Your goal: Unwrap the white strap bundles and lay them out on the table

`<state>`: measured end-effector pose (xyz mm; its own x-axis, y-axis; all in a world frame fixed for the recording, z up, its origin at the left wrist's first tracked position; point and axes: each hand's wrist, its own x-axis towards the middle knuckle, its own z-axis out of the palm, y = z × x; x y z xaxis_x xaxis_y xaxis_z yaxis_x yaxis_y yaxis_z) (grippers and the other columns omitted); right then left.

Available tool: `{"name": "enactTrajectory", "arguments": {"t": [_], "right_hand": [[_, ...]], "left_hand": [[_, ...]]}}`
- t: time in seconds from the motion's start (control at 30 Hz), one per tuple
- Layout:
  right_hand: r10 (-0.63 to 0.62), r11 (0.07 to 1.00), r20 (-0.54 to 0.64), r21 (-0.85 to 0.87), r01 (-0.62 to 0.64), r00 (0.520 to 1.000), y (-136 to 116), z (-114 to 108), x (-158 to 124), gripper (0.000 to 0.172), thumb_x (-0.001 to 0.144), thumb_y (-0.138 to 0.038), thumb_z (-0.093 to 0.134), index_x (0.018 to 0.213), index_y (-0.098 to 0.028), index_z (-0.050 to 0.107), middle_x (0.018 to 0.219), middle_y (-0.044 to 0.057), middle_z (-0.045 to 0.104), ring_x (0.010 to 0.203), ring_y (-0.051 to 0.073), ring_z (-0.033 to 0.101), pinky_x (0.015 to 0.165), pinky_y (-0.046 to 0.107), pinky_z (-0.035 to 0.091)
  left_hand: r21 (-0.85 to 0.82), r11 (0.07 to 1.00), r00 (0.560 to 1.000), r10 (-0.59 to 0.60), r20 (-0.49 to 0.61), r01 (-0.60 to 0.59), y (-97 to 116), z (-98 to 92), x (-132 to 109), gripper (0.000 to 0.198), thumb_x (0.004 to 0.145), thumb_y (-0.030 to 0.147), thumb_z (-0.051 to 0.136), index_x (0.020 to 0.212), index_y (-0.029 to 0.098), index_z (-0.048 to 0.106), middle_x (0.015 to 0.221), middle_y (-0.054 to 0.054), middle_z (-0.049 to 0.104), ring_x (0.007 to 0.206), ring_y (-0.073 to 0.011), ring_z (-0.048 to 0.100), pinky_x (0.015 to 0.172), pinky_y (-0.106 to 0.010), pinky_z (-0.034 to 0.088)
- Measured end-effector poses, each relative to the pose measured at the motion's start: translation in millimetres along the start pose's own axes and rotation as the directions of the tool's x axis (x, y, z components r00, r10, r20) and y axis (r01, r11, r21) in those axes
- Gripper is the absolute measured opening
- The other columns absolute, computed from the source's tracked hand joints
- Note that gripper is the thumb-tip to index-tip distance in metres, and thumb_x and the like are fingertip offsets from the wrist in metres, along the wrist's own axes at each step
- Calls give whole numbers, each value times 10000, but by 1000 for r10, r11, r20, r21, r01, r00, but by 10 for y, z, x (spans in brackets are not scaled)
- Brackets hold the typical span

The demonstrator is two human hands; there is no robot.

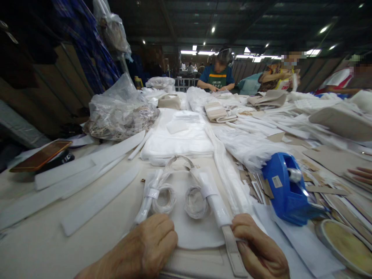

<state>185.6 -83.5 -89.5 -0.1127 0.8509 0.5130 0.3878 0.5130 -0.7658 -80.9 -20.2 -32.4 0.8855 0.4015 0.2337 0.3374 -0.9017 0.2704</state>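
Observation:
My left hand [149,242] is curled closed at the near edge of the table, on the end of the left wrapped strap [151,195] of a bag. My right hand [257,248] is also closed, pinching the beige right strap [232,248] just below its white wrapping [213,197]. Both straps run away from me and meet in a loop. They lie on a white sheet [193,230], with two wrapped ring fittings [180,200] between them.
A blue tape dispenser [286,192] stands right of my hands, a round tin [345,244] beside it. White foam strips [95,182], a folded white stack [180,139], plastic bags [120,114] and a phone [42,155] lie around. Other people work at the far end. Someone's fingers [360,174] show at right.

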Motion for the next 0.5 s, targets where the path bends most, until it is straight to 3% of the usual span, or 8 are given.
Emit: {"name": "enactTrajectory", "arguments": {"t": [0.07, 0.17, 0.27, 0.33, 0.43, 0.5], "right_hand": [[-30, 1000, 43, 3, 30, 999, -25, -51, 45, 148, 884, -118, 458, 896, -234, 548, 777, 30, 575, 764, 175, 569, 675, 277, 502], [-91, 996, 171, -7, 94, 981, -6, -174, 77, 100, 901, -246, 515, 931, -253, 610, 804, 44, 638, 786, 205, 620, 712, 303, 538], [-67, 994, 216, -68, 83, 974, 216, -231, 38, 211, 864, -421, 589, 998, -280, 670, 870, 51, 694, 879, 240, 667, 777, 306, 561], [-46, 996, 229, -66, 63, 972, 462, -183, -2, 217, 839, -467, 615, 960, -309, 703, 810, 22, 704, 829, 214, 692, 712, 245, 575], [-28, 999, 214, -9, 31, 976, 772, -20, -69, 138, 824, -432, 640, 822, -328, 730, 669, -23, 682, 680, 165, 694, 604, 188, 569], [75, 997, 131, -4, -75, 989, 840, 95, -124, 108, 811, -383, 654, 772, -317, 731, 653, -29, 683, 668, 167, 694, 628, 207, 577]], "left_hand": [[-34, 999, 1000, -13, 18, 14, -15, -6, 13, 337, 821, -45, 237, 711, 178, 465, 733, -65, 574, 665, -161, 494, 586, -253, 364], [-60, 998, 1000, -17, -15, 16, -49, 60, 40, 344, 916, 61, 228, 711, 189, 473, 702, -43, 572, 643, -148, 507, 588, -237, 384], [-28, 998, 974, 40, -221, -47, -96, 164, 20, 401, 989, 321, 240, 676, 212, 465, 620, -18, 536, 548, -148, 471, 519, -249, 378], [14, 999, 937, 46, -347, -44, -120, 182, -71, 408, 978, 412, 263, 704, 213, 492, 609, -11, 533, 534, -150, 473, 522, -256, 396], [4, 985, 881, -153, -447, 173, -136, 145, -363, 393, 903, 546, 406, 1027, 214, 575, 893, -72, 644, 821, -215, 604, 761, -311, 492], [-131, 915, 786, -396, -475, 382, -147, 166, -602, 640, 785, 657, 518, 1249, 217, 496, 1160, -124, 605, 1083, -300, 565, 921, -396, 474]]}}
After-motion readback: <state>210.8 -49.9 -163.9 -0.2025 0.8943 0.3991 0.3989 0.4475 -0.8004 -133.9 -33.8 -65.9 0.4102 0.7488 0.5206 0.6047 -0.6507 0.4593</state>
